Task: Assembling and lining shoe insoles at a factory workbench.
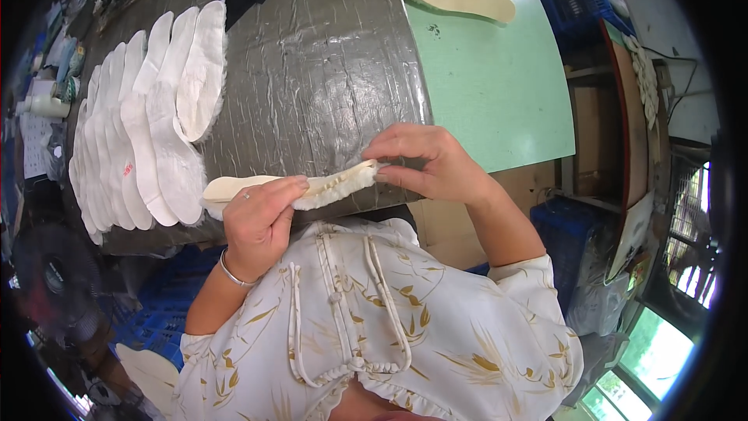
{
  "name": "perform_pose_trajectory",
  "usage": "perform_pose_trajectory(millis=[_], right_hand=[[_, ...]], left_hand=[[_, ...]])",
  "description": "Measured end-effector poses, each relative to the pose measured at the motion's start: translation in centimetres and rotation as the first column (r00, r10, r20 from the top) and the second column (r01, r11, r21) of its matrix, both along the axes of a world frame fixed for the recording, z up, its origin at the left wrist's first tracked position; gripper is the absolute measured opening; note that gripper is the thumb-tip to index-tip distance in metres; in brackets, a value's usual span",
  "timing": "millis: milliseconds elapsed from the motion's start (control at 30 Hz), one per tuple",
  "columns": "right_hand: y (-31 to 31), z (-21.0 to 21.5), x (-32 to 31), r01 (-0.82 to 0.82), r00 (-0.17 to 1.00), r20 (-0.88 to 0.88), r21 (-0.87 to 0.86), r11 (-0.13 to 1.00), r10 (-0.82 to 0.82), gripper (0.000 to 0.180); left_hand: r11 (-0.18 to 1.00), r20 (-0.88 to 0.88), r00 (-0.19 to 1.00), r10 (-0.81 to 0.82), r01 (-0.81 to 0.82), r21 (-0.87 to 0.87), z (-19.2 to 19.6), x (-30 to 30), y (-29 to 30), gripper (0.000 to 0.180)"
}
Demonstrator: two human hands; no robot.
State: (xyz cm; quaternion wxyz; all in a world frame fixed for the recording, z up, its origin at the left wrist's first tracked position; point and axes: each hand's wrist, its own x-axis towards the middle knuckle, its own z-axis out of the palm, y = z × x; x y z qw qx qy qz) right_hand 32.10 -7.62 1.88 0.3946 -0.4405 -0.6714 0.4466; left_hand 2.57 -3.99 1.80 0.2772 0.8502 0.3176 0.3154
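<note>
At near side of table [327, 78], insole [339, 189] is pinched at right end by right hand [428, 161], mid-length by left hand [259, 212]; both angled inward.

White leaf-patterned blouse [436, 316], silver bangle [229, 269]

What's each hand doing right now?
Left hand: closed, holding the long, cream, sole-shaped insole with white fluffy fleece near its middle.
Right hand: closed, pinching the same insole's right end between thumb and fingers.
</note>
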Motion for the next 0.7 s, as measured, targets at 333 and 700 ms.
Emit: perform_pose_trajectory(millis=[333,700], right_hand=[[0.1,-0.7,0.5,-0.014,0.999,0.040,0.076,0.997,0.011,0.022],[0.9,-2.0,1.2,0.063,0.933,0.323,0.287,0.956,-0.159,0.011]], left_hand=[[0.999,-0.028,0.999,-0.021,0.022,0.047,0.1,0.4,0.1,0.032],[0.995,-0.060,0.998,-0.010,0.016,0.095,-2.5,2.7,1.4,0.029]])
